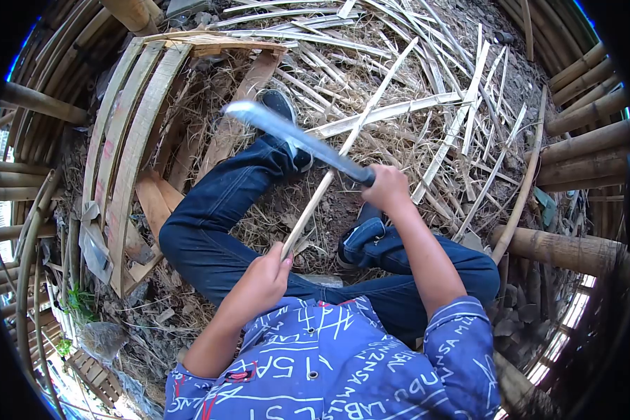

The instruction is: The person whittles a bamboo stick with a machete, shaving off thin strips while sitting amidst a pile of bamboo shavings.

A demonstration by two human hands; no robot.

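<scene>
My right hand (pixel 388 189) is wrapped round the dark handle of a machete (pixel 297 138), its long blade pointing up and to the left. In front of my lap, my left hand (pixel 260 281) grips the near end of a long, pale bamboo strip (pixel 309 210). The strip slants away to the upper right, and the blade crosses over it in this view, a short way ahead of the right fist. My bent legs in blue jeans (pixel 220 203) lie on either side of the strip.
Many split bamboo strips (pixel 434 105) and shavings (pixel 392 150) cover the ground ahead. A slatted wooden crate (pixel 129 133) stands at left. Thick bamboo poles (pixel 563 248) line the right side, and a stone (pixel 103 341) lies at lower left.
</scene>
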